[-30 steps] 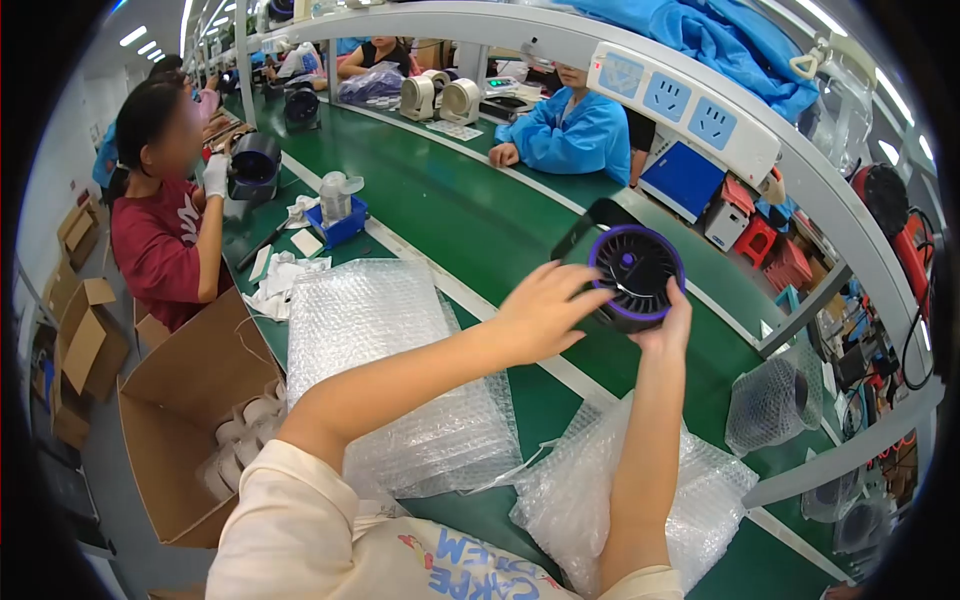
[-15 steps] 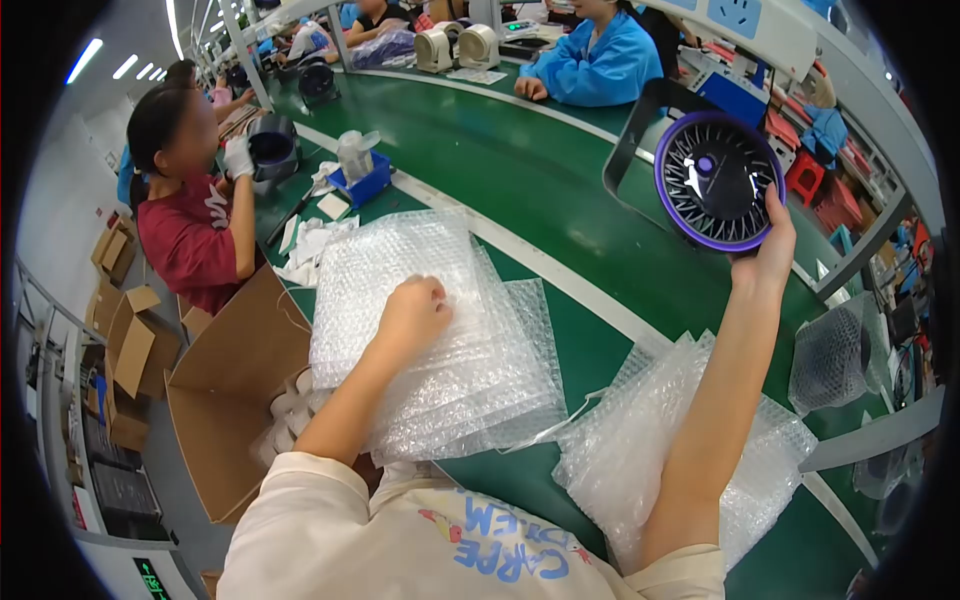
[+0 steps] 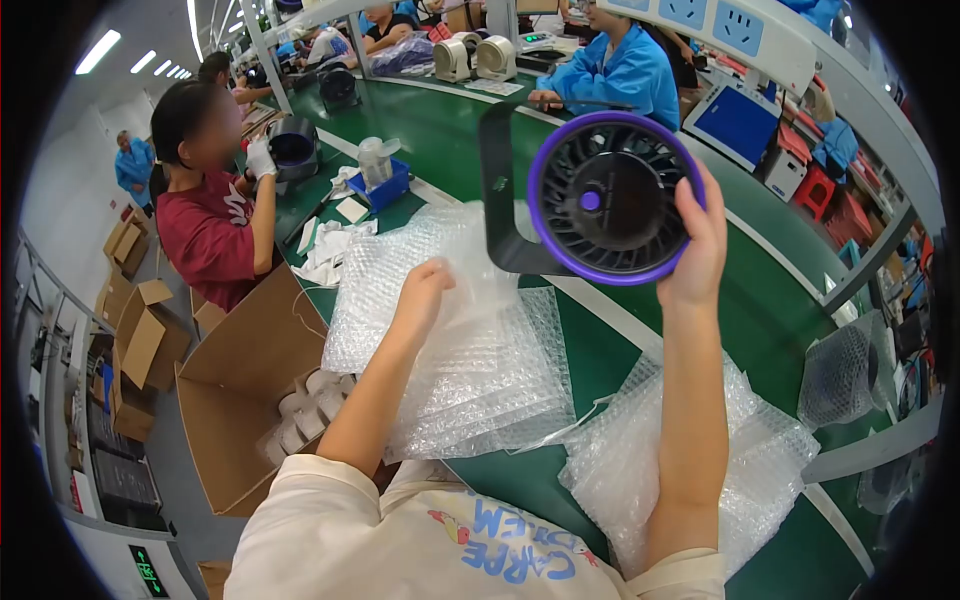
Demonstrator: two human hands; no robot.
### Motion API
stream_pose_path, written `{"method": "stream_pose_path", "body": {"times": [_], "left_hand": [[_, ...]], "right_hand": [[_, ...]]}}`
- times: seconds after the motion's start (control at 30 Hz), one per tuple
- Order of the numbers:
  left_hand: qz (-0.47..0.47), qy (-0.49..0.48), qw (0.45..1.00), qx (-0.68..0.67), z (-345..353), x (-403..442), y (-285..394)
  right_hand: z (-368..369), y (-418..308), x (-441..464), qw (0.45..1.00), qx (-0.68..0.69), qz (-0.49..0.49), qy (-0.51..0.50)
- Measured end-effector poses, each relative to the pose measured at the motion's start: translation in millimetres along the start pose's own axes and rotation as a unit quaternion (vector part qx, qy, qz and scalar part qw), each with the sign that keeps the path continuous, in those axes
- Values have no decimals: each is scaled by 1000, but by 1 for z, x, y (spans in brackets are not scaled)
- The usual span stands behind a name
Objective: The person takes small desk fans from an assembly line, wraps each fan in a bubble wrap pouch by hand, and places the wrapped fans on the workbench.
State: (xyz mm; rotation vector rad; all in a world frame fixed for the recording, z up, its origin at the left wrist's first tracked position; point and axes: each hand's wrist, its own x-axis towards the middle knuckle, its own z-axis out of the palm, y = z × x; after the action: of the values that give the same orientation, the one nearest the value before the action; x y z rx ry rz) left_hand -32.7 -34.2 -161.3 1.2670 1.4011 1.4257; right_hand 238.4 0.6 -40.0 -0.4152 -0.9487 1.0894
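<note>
A black fan with a purple rim (image 3: 615,200) and a black U-shaped bracket (image 3: 497,185) is held up by my right hand (image 3: 698,240), which grips its right edge. My left hand (image 3: 428,288) is closed at the top sheet of a stack of clear bubble wrap bags (image 3: 480,370), and that sheet is lifted and blurred near my fingers. Another pile of bubble wrap (image 3: 740,450) lies under my right forearm.
An open cardboard box (image 3: 225,400) with white parts stands at the left. Beyond it a person in red (image 3: 210,230) handles a dark fan housing (image 3: 293,150). A blue tray (image 3: 385,188) holds a clear container. A bubble-wrapped item (image 3: 845,370) stands at the right, near the metal frame.
The fan has moved left and closer, with its bracket now on the left side. My left hand went from the fan to the bag stack, where the top sheet has lifted.
</note>
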Motion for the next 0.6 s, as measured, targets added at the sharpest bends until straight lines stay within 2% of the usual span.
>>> {"method": "stream_pose_path", "body": {"times": [0.07,0.17,0.23,0.27,0.3,0.4,0.43,0.57,0.6], "left_hand": [[45,8,997,-67,7,2,11],[22,6,990,-137,9,-2,26],[-6,23,974,-226,10,-2,26],[-21,30,962,-269,9,0,25],[-38,-19,951,-305,2,3,24],[-126,-84,919,-365,-4,1,34],[-140,-78,928,-335,-4,3,33],[-84,-88,917,-381,-22,27,52],[-53,-27,936,-347,-28,34,64]], "right_hand": [[4,14,-5,998,-47,-43,-5],[9,30,-17,990,-99,-89,-48],[14,34,-25,976,-161,-127,-69],[14,37,-27,980,-140,-111,-89],[15,38,-30,977,-147,-121,-96],[16,40,-34,964,-179,-159,-119],[18,39,-36,965,-175,-153,-120],[16,34,-36,914,-286,-237,-164],[17,33,-37,909,-295,-241,-170]]}}
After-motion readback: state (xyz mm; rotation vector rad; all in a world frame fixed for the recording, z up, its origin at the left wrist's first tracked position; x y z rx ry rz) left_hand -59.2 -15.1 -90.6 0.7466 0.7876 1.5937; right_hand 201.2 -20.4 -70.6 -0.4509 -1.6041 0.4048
